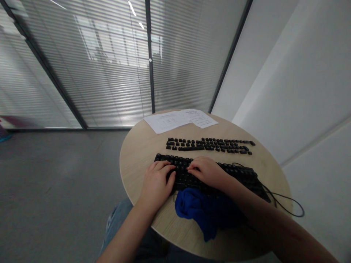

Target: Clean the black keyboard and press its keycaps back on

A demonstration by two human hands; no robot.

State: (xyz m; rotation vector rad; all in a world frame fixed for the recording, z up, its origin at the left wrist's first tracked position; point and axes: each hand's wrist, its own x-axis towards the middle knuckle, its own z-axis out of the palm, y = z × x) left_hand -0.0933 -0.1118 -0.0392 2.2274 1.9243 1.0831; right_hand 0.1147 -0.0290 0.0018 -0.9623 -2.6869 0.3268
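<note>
A black keyboard point(189, 179) lies across the round table, turned slightly so its right end is nearer me. My left hand point(158, 179) grips its left end, fingers curved over the top and thumb apart from them. Over the middle keys, my right hand point(207, 170) has thumb and fingertips pinched together; anything between them is too small to make out. Behind the keyboard, loose black keycaps point(192, 148) lie in several rows. A crumpled blue cloth point(196, 208) sits against the keyboard's front edge, partly under my right forearm.
White printed sheets point(170, 121) lie at the far side of the wooden table point(137, 146). A black cable point(290, 199) loops past the table's right edge. A white wall point(307, 91) stands close on the right, and glass panels with blinds point(109, 73) stand behind.
</note>
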